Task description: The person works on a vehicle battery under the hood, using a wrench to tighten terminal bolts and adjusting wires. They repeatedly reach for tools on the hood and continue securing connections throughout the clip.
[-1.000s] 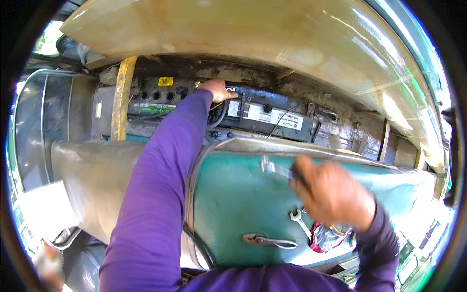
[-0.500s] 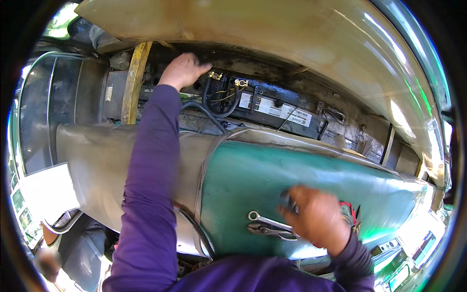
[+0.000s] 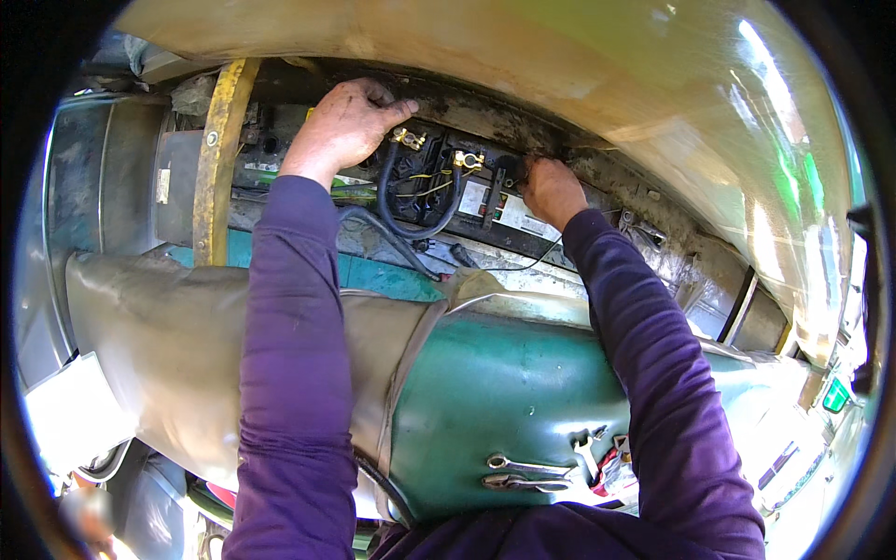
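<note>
My left hand (image 3: 343, 133) reaches to the compartment's back edge, its fingers pressed together; whatever they pinch is hidden. Just below its fingertips sits a brass battery terminal clamp (image 3: 408, 139). A second brass clamp (image 3: 468, 161) is a little to the right, and a thick black cable (image 3: 384, 191) loops down between them. My right hand (image 3: 553, 190) is closed over the battery (image 3: 525, 217), which has a white label strip. Its fingertips are at a dark round part that I cannot make out.
A green seat cushion (image 3: 504, 373) lies before me, with a ring wrench (image 3: 532, 466), pliers (image 3: 523, 483), an open-ended wrench (image 3: 587, 457) and a red item (image 3: 614, 473) on it. A yellow bar (image 3: 222, 154) crosses the compartment at left. A raised tan panel (image 3: 597, 56) hangs over the back.
My right hand has moved from above the tools on the cushion up to the battery. My left hand stays near the brass clamp. The whole view has shifted slightly.
</note>
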{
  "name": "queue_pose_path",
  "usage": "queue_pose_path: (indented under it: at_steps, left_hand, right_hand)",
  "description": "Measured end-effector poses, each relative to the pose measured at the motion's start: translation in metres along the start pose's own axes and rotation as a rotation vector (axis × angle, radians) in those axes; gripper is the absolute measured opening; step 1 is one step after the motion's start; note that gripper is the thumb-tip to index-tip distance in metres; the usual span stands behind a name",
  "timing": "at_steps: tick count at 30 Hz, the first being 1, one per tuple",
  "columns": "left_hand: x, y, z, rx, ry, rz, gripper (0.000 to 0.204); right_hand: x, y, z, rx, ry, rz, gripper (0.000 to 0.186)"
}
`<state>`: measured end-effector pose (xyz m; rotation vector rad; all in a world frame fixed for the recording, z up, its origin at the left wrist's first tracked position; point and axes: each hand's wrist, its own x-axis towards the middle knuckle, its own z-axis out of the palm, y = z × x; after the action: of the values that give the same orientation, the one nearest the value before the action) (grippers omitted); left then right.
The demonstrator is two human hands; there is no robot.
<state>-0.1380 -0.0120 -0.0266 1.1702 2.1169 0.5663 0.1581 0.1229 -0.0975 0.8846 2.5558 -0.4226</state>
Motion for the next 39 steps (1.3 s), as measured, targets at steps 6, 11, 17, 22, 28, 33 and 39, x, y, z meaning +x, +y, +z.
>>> queue_pose_path:
  at_steps: [6,11,17,22,28,33,39]
  left_hand:
    - [0.000,0.000,-0.001,-0.060,0.036,-0.043,0.062]
    - [-0.001,0.004,-0.009,0.010,0.198,-0.038,0.060]
    - [0.000,0.005,-0.021,-0.288,0.470,-0.103,0.041]
    - [0.002,-0.014,-0.014,0.210,0.175,-0.110,0.042]
    - [0.012,-0.036,-0.004,0.298,0.172,-0.134,0.038]
    - [0.014,-0.036,0.001,0.309,0.170,-0.168,0.030]
    - [0.019,-0.038,0.009,0.306,0.198,-0.099,0.029]
  right_hand:
    - [0.002,-0.004,0.010,0.064,-0.012,-0.011,0.030]
    - [0.005,-0.007,0.019,0.043,0.016,-0.016,0.029]
    - [0.003,-0.014,-0.003,0.002,0.009,-0.014,0.032]
    - [0.014,-0.053,-0.031,0.086,0.082,-0.131,0.035]
    - [0.084,-0.123,-0.032,0.135,0.085,-0.303,0.029]
    - [0.117,-0.129,-0.036,0.042,-0.146,-0.247,0.043]
    - [0.116,-0.114,-0.017,-0.003,-0.139,-0.302,0.043]
